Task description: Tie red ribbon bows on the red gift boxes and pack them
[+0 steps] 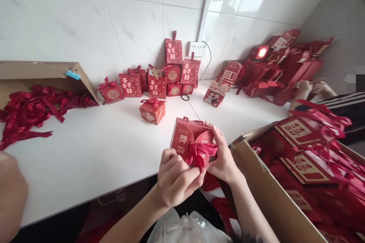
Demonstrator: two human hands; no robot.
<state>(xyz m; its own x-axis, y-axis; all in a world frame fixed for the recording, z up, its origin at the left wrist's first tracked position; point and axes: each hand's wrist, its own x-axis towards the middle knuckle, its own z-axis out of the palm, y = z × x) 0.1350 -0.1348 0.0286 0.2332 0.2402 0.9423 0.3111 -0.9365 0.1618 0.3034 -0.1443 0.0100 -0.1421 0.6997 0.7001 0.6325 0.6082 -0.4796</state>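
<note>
A red gift box (196,129) with gold lettering and a twisted cord handle is held up before me, over the table's front edge. A crimson ribbon bow (198,153) is tied across its front. My left hand (178,178) is closed at the box's lower left, its fingers pinching a lower tail of the ribbon. With thumb and fingers, my right hand (224,155) grips the right side of the box. A smaller red box with a bow (153,111) stands on the table beyond.
On the white table (94,152), finished-looking red boxes (173,76) stand along the wall. At left, an open carton (85,79) spills red ribbons (31,110). Another carton (256,174) at right holds many red boxes. Another person's hands (313,89) are at far right.
</note>
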